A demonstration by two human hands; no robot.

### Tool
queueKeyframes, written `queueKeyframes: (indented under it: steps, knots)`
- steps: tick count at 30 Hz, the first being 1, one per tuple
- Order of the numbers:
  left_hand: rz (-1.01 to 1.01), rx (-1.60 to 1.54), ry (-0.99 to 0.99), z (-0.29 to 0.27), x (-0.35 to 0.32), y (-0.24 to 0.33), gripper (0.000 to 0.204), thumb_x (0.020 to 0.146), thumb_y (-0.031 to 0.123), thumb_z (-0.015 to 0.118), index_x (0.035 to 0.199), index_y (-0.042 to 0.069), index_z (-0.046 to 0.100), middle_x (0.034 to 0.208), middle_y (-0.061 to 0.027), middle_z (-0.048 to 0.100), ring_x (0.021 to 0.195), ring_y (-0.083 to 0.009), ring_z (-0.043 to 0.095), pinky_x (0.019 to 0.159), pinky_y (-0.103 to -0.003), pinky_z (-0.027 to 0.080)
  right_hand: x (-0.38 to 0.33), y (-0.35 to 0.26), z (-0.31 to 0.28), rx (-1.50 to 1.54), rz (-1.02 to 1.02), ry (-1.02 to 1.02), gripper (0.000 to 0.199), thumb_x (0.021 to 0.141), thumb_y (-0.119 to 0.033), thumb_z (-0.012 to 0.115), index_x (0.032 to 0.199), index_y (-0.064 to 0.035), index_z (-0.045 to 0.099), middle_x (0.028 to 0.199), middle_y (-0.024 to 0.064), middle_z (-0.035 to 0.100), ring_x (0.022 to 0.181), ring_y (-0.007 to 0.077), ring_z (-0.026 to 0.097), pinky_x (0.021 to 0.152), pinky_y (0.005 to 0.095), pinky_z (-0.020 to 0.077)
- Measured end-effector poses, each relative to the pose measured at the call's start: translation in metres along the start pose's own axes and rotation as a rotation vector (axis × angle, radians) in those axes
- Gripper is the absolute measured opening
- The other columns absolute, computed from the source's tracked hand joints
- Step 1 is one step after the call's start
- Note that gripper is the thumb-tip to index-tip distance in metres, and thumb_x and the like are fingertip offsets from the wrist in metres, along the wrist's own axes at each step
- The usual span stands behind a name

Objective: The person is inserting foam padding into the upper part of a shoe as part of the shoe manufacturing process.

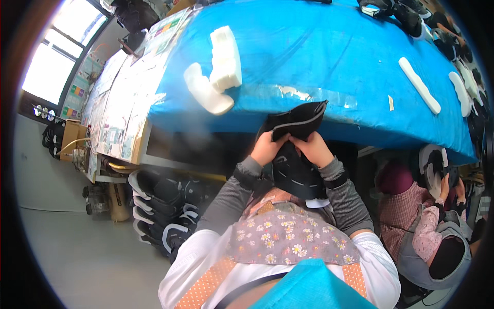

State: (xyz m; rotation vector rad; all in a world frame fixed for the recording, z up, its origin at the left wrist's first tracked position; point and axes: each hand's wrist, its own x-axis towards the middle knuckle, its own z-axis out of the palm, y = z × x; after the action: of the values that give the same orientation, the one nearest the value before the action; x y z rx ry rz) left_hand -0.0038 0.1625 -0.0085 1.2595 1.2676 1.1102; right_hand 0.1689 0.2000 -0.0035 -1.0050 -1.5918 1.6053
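With both hands I hold a black fabric piece [297, 122] up at the table's near edge. Its top flares into an open, pocket-like end with a thin light seam along it, and its lower part hangs down towards my lap. My left hand [266, 148] is closed on its left side, and my right hand [315, 150] grips the right side, both thumbs near the middle. A white tag-like bit shows at its lower end. What exact kind of article it is, I cannot tell. Beyond my hands, to the left, lie white foam-like pieces [225, 62] on the table.
A blue sheet [319, 56] covers the table. Another long white piece [419, 85] lies at the right. Black-and-white padded items [159, 206] are stacked low at my left. A co-worker [437, 242] sits at the right, handling a similar item. Papered boards [116, 103] cover the left table.
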Motion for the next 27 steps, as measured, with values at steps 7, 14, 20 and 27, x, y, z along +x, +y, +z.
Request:
queueKeyframes:
  steps: [7, 14, 20, 27]
  knots:
    - [0.013, -0.023, -0.018, 0.000, 0.008, -0.013, 0.021, 0.088, 0.006, 0.060, 0.107, -0.003, 0.062, 0.097, -0.0057, 0.066, 0.087, -0.0103, 0.057, 0.077, -0.027, 0.047, -0.001, -0.002, 0.002, -0.222, -0.207, 0.088, 0.024, 0.086, -0.022, 0.064, 0.093, 0.0009, 0.065, 0.071, 0.0156, 0.065, 0.063, 0.0288, 0.062, 0.060, 0.0352, 0.0469]
    - [0.000, 0.051, 0.017, 0.004, 0.005, 0.000, 0.019, 0.091, 0.012, 0.060, 0.100, -0.004, 0.065, 0.089, -0.0030, 0.067, 0.081, -0.0076, 0.056, 0.072, -0.025, 0.047, 0.002, 0.005, -0.008, -0.004, 0.059, 0.020, 0.032, 0.085, -0.024, 0.068, 0.066, 0.0003, 0.061, 0.056, 0.0017, 0.057, 0.050, 0.0073, 0.051, 0.047, 0.0247, 0.0381]
    - [0.037, 0.083, -0.012, -0.001, -0.004, 0.009, 0.019, 0.089, 0.012, 0.062, 0.099, -0.003, 0.065, 0.089, -0.0027, 0.067, 0.082, -0.0079, 0.056, 0.073, -0.025, 0.047, -0.004, -0.001, -0.003, 0.041, 0.092, -0.010, 0.031, 0.086, -0.023, 0.067, 0.068, 0.0017, 0.061, 0.056, 0.0024, 0.057, 0.051, 0.0089, 0.053, 0.048, 0.0258, 0.0401]
    - [-0.086, 0.035, -0.104, -0.004, 0.000, 0.008, 0.022, 0.086, 0.004, 0.061, 0.107, -0.003, 0.061, 0.097, -0.0044, 0.066, 0.088, -0.0122, 0.058, 0.079, -0.028, 0.047, -0.004, -0.002, -0.005, 0.107, 0.107, -0.032, 0.028, 0.086, -0.021, 0.065, 0.069, 0.0010, 0.062, 0.057, 0.0024, 0.057, 0.052, 0.0089, 0.053, 0.049, 0.0255, 0.0402]
